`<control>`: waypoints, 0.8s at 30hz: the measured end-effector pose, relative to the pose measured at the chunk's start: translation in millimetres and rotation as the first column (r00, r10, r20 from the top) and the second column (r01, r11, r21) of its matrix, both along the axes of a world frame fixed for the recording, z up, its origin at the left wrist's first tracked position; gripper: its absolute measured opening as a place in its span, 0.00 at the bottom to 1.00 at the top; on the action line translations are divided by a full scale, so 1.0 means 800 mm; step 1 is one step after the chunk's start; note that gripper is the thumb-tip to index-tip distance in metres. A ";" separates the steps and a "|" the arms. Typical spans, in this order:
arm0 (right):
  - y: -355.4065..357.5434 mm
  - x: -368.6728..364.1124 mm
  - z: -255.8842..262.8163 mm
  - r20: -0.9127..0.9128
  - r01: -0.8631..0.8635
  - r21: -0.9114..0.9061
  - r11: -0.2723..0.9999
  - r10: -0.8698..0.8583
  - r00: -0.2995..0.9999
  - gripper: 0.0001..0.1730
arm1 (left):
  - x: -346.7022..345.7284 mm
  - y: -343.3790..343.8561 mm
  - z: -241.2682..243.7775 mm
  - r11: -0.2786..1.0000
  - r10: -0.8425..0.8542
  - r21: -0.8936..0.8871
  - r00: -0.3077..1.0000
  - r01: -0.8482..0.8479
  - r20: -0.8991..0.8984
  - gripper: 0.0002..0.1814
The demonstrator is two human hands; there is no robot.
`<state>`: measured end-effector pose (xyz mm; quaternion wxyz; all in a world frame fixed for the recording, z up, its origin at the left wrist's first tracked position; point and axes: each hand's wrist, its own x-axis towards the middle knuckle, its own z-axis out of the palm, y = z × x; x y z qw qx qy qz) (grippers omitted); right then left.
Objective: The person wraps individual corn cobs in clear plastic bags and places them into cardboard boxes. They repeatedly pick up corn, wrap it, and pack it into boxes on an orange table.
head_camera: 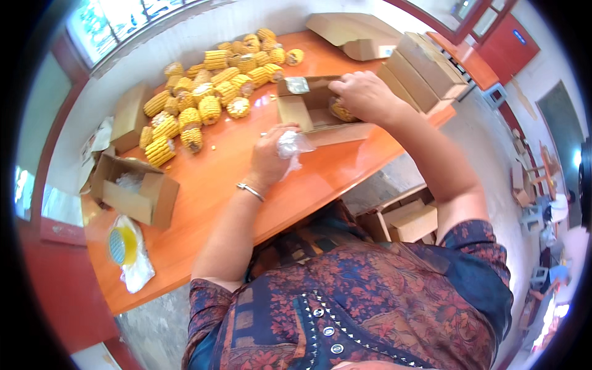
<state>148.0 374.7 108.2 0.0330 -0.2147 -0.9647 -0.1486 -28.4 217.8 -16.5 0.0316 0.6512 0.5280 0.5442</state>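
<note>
An open cardboard box (294, 110) sits on the orange table in front of me, a silvery patch of tape or film on its upper left corner. My right hand (366, 96) reaches over its right end, with the fingers closed around a piece of yellow corn cob (341, 112) inside the box. The hand hides part of that piece. Just in front of the box, my left hand (272, 155) grips crumpled clear plastic film or bags (290, 144). Beyond the box and to its left lies a large pile of corn cob pieces (209, 110).
A smaller open carton (159, 203) holding clear plastic stands at the left. Near it, a tape roll (122, 246) rests on white plastic on the orange table (199, 194). Closed cartons (418, 69) stack at the right. A carton (411, 219) sits below the table edge.
</note>
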 end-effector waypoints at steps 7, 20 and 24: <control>-0.130 0.007 -0.029 -0.758 -0.369 -0.345 0.863 -0.024 0.652 0.08 | -0.007 -0.011 0.023 0.992 0.015 -0.115 0.846 0.055 0.534 0.12; -0.197 -0.100 -0.114 -0.689 -0.659 -0.720 0.217 -0.332 0.644 0.10 | -0.075 -0.100 0.007 0.994 0.024 -0.041 0.170 0.102 0.985 0.08; -0.201 -0.126 -0.123 -0.739 -0.634 -0.637 0.438 -0.112 0.665 0.09 | -0.079 -0.117 0.002 0.995 0.097 -0.103 0.249 0.012 0.964 0.08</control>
